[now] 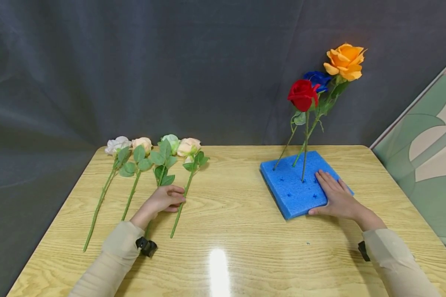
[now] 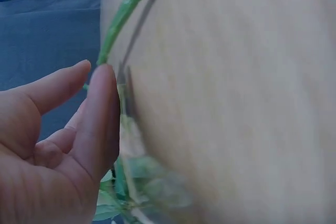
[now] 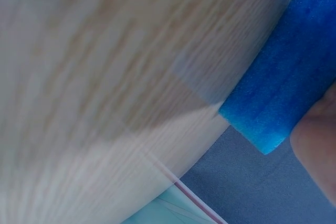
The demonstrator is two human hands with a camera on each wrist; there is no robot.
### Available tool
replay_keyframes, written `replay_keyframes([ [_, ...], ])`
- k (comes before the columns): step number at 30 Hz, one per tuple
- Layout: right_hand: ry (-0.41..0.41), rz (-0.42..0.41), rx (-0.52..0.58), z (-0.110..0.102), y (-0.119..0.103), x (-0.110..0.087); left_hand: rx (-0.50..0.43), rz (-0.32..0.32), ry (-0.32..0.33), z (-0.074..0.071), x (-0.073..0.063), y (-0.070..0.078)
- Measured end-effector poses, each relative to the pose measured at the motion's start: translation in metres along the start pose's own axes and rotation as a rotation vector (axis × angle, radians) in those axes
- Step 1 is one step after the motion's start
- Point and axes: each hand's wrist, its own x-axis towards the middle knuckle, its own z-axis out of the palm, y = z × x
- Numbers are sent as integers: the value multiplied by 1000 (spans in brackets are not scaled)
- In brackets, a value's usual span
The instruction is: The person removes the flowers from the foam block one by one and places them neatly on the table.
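Note:
At the left, my left hand [image 1: 167, 199] has its fingertips right at the stem of the rightmost pale peach rose [image 1: 189, 147], which lies on the table. The left wrist view shows the thumb and forefinger apart, with the green stem [image 2: 126, 14] beside the fingertips. My right hand [image 1: 336, 198] rests flat on the right front part of a blue foam block [image 1: 297, 202], fingers straight and thumb along its front edge. A red rose [image 1: 302, 95], a blue rose [image 1: 318, 79] and an orange rose [image 1: 345, 62] stand in the block.
Left of the peach rose lie a white rose [image 1: 117, 145], another peach rose [image 1: 142, 144] and a pale green rose [image 1: 172, 142], stems toward the front. Several holes show in the foam. A dark curtain [image 1: 208, 74] hangs behind the wooden table [image 1: 245, 231]; a patterned panel [image 1: 427, 148] stands right.

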Motion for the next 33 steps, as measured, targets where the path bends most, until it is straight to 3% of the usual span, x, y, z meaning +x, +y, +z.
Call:
replay_keyframes([
  [7, 1, 4, -16, -1, 0, 1, 21, 84, 46, 0, 3, 16],
  [13, 19, -7, -21, -1, -1, 0, -21, 179, 72, 15, 9, 43],
  [23, -2, 6, -9, 1, 1, 0, -218, 314, 70, 62, 24, 98],
  [28, -13, 11, 3, 1, 1, 1, -320, 384, 71, 90, 34, 116],
  [33, -10, 13, -12, 1, 0, 2, -383, 408, 48, 117, 41, 127],
])
